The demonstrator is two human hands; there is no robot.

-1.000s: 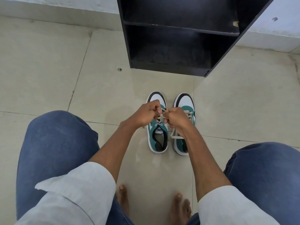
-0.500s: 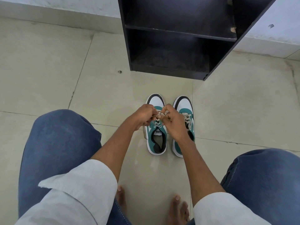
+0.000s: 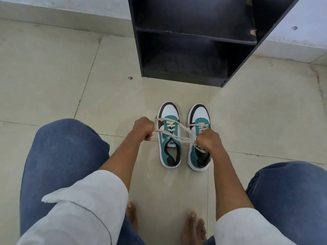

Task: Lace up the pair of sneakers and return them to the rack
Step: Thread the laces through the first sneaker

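Observation:
Two white, green and black sneakers stand side by side on the floor, toes toward the rack. The left sneaker (image 3: 169,138) has a cream lace (image 3: 178,137) stretched taut across its tongue. My left hand (image 3: 143,129) grips one lace end just left of that shoe. My right hand (image 3: 208,141) grips the other end, hovering over the right sneaker (image 3: 199,124) and hiding part of its laces. The black rack (image 3: 192,48) stands beyond the shoes, its lower shelves bare.
Beige tiled floor (image 3: 70,76) spreads left and right of the rack. A white wall base (image 3: 62,7) runs behind. My knees in blue jeans (image 3: 62,156) flank the shoes, and my bare feet (image 3: 192,227) are near the bottom edge.
My hands were together over the left sneaker's laces; they have pulled apart sideways, drawing the lace taut across the shoe.

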